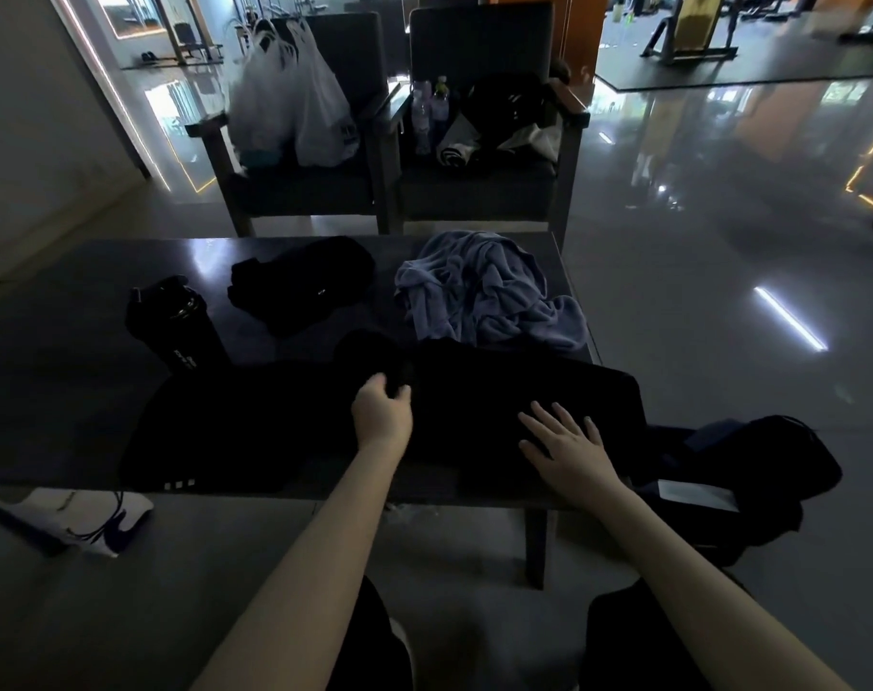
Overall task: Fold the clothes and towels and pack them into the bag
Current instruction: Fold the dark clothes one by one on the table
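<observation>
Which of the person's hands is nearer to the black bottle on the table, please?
Left. The left hand grips the black garment to the right of the bottle; the right hand lies flat on it, farther right.

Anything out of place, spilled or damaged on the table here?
Nothing looks spilled or damaged. Only the blue towel stands out: it lies in a crumpled heap on the far right of the table, not yet folded. The left hand grips the black garment and the right hand presses it flat.
</observation>
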`<state>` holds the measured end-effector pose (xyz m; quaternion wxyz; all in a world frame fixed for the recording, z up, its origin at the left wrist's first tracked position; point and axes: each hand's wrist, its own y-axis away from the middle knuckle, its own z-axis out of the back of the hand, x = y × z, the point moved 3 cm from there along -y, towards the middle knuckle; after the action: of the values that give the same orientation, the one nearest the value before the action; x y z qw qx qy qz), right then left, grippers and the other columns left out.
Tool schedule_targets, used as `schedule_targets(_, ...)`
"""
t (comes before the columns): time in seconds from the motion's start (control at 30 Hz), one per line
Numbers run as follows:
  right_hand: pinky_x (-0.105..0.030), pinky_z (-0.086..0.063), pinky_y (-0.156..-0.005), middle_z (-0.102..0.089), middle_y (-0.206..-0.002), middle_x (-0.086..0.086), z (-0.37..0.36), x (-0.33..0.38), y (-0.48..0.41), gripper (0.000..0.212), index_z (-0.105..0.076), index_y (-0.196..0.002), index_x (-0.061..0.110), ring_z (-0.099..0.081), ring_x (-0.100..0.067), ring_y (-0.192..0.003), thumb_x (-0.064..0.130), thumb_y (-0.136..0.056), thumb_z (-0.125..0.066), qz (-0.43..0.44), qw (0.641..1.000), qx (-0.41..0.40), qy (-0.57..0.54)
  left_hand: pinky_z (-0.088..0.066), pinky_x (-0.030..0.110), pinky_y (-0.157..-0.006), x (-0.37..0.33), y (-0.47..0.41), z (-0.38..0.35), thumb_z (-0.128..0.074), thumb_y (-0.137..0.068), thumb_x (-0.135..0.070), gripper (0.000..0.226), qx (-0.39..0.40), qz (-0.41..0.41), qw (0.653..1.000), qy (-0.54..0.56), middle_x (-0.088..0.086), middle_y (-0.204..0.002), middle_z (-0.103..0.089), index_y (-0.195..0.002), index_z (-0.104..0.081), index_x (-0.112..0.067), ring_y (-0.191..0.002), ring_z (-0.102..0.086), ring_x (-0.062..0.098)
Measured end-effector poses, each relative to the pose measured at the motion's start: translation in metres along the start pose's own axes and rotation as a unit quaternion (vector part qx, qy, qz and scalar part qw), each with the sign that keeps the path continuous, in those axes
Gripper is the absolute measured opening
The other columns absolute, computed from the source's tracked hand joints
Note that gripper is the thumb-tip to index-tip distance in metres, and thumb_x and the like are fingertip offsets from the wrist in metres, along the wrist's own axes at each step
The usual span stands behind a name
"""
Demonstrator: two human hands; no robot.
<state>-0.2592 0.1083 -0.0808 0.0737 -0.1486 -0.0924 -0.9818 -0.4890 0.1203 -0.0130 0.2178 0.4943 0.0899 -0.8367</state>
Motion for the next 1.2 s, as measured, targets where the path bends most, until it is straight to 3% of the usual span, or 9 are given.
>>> schedule_targets(0.1, -0.037, -0.005, -0.117, -0.031, -0.153, 0.008, 0.01, -0.001, -0.004, 0.041, -0.045, -0.139, 0.027, -0.014, -0.012, -0.145, 0.037, -0.102, -0.03, -0.016, 0.99, -0.02, -0.142, -0.04, 0.025, -0.074, -0.008, 0.02, -0.015, -0.051, -0.092, -0.004, 0.011, 0.079, -0.192, 0.962, -0.175, 0.016, -0.097, -0.062, -0.094, -0.061, -0.001, -0.101, -0.06, 0.033)
schedule_targets(0.17, -0.036, -0.026, -0.112, -0.054, -0.135, -0.004, 0.019, -0.001, -0.005, 0.037, -0.059, -0.126, 0.017, -0.04, -0.019, -0.134, 0.032, -0.101, -0.036, -0.057, 0.948, -0.049, -0.31, -0.037, 0.032, -0.097, -0.006, 0.031, -0.032, -0.047, -0.09, 0.0, 0.025, 0.156, -0.306, 0.893, -0.291, 0.014, -0.123, -0.057, -0.107, -0.065, -0.004, -0.123, -0.048, 0.032)
schedule_targets(0.33, -0.032, -0.05, -0.084, -0.067, -0.101, -0.006, 0.026, -0.003, -0.014, 0.045, -0.065, -0.104, 0.012, -0.064, -0.019, -0.092, 0.052, -0.09, -0.051, -0.134, 0.851, -0.038, -0.506, -0.006, 0.05, -0.118, 0.0, 0.046, -0.059, -0.045, -0.091, -0.003, 0.033, 0.241, -0.403, 0.77, -0.433, -0.003, -0.16, -0.01, -0.119, -0.06, -0.013, -0.148, -0.002, 0.017)
schedule_targets(0.43, -0.031, -0.053, -0.074, -0.067, -0.096, -0.006, 0.028, -0.006, -0.024, 0.037, -0.061, -0.102, 0.011, -0.065, -0.018, -0.084, 0.043, -0.085, -0.064, -0.141, 0.839, -0.067, -0.521, -0.006, 0.046, -0.119, 0.006, 0.042, -0.06, -0.043, -0.091, -0.001, 0.051, 0.248, -0.371, 0.794, -0.412, 0.0, -0.16, -0.01, -0.139, -0.043, -0.016, -0.147, -0.004, 0.016)
schedule_targets(0.6, -0.043, -0.052, -0.092, -0.064, -0.115, -0.009, 0.03, 0.001, -0.041, 0.06, -0.051, -0.126, 0.011, -0.063, -0.025, -0.102, 0.024, -0.074, -0.077, -0.154, 0.878, -0.069, -0.448, -0.004, 0.032, -0.119, 0.014, 0.034, -0.051, -0.052, -0.091, -0.016, 0.078, 0.201, -0.321, 0.86, -0.342, 0.006, -0.16, -0.002, -0.152, -0.004, -0.01, -0.148, 0.001, 0.018)
schedule_targets(0.83, -0.027, -0.042, -0.083, -0.056, -0.12, -0.013, 0.037, 0.001, -0.044, 0.059, -0.04, -0.136, 0.007, -0.054, -0.029, -0.112, 0.006, -0.081, -0.064, -0.151, 0.916, -0.152, -0.339, -0.001, 0.044, -0.119, 0.02, 0.034, -0.057, -0.045, -0.098, -0.033, 0.054, 0.278, -0.344, 0.808, -0.39, -0.004, -0.159, -0.015, -0.147, -0.031, -0.017, -0.147, 0.0, 0.012)
schedule_targets(0.93, -0.04, -0.041, -0.096, -0.037, -0.142, -0.016, 0.03, -0.006, -0.034, 0.074, -0.029, -0.145, 0.013, -0.04, -0.035, -0.127, 0.015, -0.081, -0.067, -0.142, 0.95, -0.185, -0.205, -0.008, 0.037, -0.12, 0.016, 0.029, -0.055, -0.04, -0.1, -0.038, 0.049, 0.294, -0.287, 0.884, -0.22, -0.003, -0.155, -0.027, -0.141, -0.045, -0.012, -0.146, -0.014, 0.014)
schedule_targets(1.03, -0.043, -0.031, -0.108, -0.029, -0.153, -0.006, 0.02, -0.008, -0.029, 0.064, -0.034, -0.145, 0.021, -0.03, -0.029, -0.137, 0.026, -0.087, -0.061, -0.092, 0.978, -0.157, -0.1, -0.028, 0.028, -0.111, 0.014, 0.013, -0.051, -0.048, -0.098, -0.024, 0.045, 0.154, -0.195, 0.962, -0.111, 0.007, -0.147, -0.036, -0.139, -0.043, -0.006, -0.136, -0.033, 0.021)
schedule_targets(1.2, -0.041, -0.015, -0.115, -0.021, -0.157, -0.004, 0.01, -0.009, -0.026, 0.05, -0.034, -0.144, 0.026, -0.017, -0.022, -0.144, 0.037, -0.096, -0.043, -0.097, 0.988, -0.116, -0.039, -0.048, 0.033, -0.084, 0.012, -0.003, -0.061, -0.06, -0.09, -0.037, 0.055, 0.185, -0.008, 0.962, -0.199, 0.012, -0.128, -0.049, -0.131, -0.043, -0.004, -0.112, -0.053, 0.027)
